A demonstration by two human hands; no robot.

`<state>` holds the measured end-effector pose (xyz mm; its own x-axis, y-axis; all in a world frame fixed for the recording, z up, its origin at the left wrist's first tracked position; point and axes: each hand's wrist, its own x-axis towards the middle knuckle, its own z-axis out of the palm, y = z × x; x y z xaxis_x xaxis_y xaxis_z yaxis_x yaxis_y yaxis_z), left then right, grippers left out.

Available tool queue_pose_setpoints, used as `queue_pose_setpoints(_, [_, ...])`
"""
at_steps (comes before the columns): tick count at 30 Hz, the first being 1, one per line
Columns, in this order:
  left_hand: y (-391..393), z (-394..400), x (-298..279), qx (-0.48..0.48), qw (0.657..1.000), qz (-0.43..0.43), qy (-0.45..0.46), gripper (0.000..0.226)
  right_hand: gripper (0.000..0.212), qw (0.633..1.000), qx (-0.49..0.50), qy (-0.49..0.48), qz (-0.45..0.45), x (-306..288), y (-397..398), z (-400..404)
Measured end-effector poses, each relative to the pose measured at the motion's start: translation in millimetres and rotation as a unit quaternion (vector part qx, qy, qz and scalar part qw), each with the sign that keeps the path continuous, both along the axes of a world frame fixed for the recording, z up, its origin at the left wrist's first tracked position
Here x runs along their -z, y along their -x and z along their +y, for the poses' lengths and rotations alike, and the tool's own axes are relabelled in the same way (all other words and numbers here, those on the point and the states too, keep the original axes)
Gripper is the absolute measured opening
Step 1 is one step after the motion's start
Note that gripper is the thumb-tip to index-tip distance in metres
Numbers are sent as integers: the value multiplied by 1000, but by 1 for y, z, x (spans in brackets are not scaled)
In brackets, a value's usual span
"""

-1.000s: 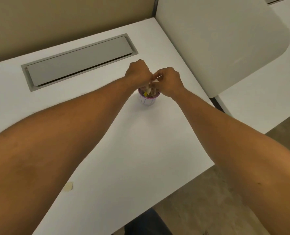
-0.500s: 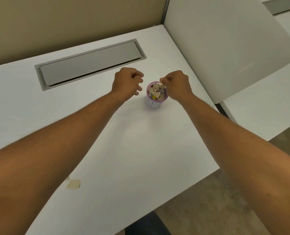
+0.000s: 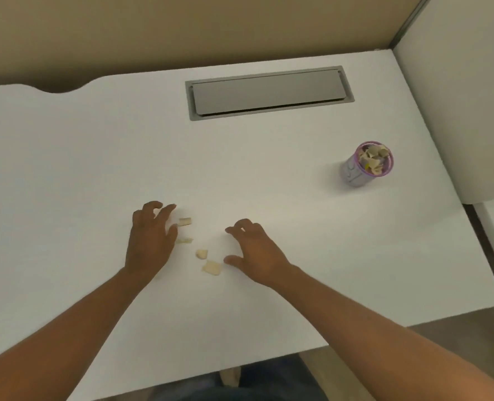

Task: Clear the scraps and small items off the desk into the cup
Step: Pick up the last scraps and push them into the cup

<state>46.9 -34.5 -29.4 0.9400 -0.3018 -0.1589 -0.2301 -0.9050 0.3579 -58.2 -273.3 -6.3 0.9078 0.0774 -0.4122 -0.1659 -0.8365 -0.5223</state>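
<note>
both hands hover low over the white worktop (image 3: 95, 169), each grip wide and empty, fingers spread and curled. four small beige paper scraps (image 3: 202, 254) lie between the left hand (image 3: 150, 241) and right hand (image 3: 257, 256). the purple-rimmed cup (image 3: 366, 164), stuffed with scraps, stands upright well off to the right hand's far right.

White counter (image 3: 95, 169), plain and unpatterned, right across. Set into it, a grey flap (image 3: 269, 92) in a slightly darker grey frame. Tan wall panel (image 3: 182, 30) behind, off-white divider (image 3: 457, 111) to the side. The cup (image 3: 355, 172) shows a purple rim and a pale lilac body with faint darker markings, too blurred to make out. Inside it, beige and cream scraps with a fleck of yellow. Loose scraps (image 3: 212, 268) on the counter are cream too.
</note>
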Motion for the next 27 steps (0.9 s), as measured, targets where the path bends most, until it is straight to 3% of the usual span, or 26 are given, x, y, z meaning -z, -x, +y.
queue_pose_setpoints(2, [1,23,6,26,999,23,-41,50,82,1000,-22,-4,14,15,-4,27])
queue_pose_setpoints(4, [1,37,11,78,995,28,-52,50,87,994,-100,28,-19,27,-8,46])
queue_pose_setpoints(7, [2,45,14,161,986,2,-50,51,76,966,-225,100,-73,40,-12,63])
queue_pose_setpoints(9, [0,42,14,187,981,-10,-47,55,65,957,-251,115,-85,42,-13,67])
queue_pose_setpoints(15, [-6,22,9,274,948,3,-159,53,31,951,-225,113,-178,40,9,66])
queue_pose_setpoints(18, [-5,22,5,263,954,24,-144,42,14,964,-173,102,-173,35,20,65])
queue_pose_setpoints(21, [-6,29,5,254,958,31,-129,23,23,985,-126,74,-94,31,21,68])
queue_pose_setpoints(23, [-7,35,5,249,961,39,-115,19,24,992,-74,57,-89,26,16,70])
queue_pose_setpoints(27, [-7,54,6,172,984,32,31,17,44,995,-48,17,-81,21,5,71])
